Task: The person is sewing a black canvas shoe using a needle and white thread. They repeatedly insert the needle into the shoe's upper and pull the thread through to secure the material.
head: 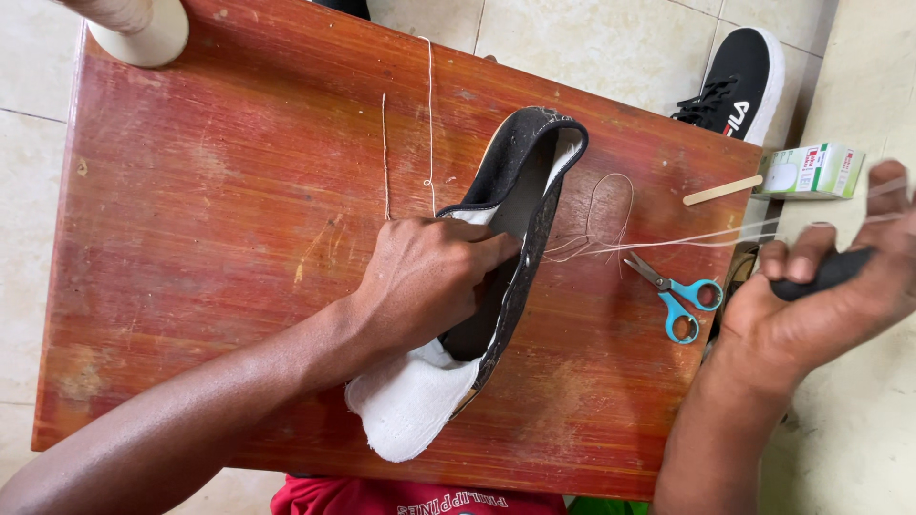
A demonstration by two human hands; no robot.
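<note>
looking down from my head, my left hand [429, 281] rests on the half-made shoe with a black fabric upper and white cloth lining [482, 286], which lies at the middle of the reddish worn wooden table [219, 191]. the fingers of that hand are curled and pressed down into the shoe's opening, pinning it against the table; my grip there is pressed together on the shoe's edge.

my right hand [825, 300] is off past the table's right edge, well apart from the shoe. its grip is wrapped tight around a dark rounded tool handle [830, 272], fingers folded over it. a pale white thread [668, 240] runs taut from the shoe's right side across to that hand, with a few loose loops just beside the shoe.

between the shoe and my right hand lies a small pair of scissors with teal handles [679, 298], blades pointing toward the shoe. farther from the shoe, near the table's far right corner, a flat pale wooden stick [722, 190] lies beside a small green and white cardboard box [811, 172]. another strand of white string [429, 124] trails across the table beyond the shoe's toe. at the far left corner stands a cream-coloured cone spool [143, 29]. on the tiled floor beyond the table, past the box, is a black sneaker with a white sole [739, 81].
</note>
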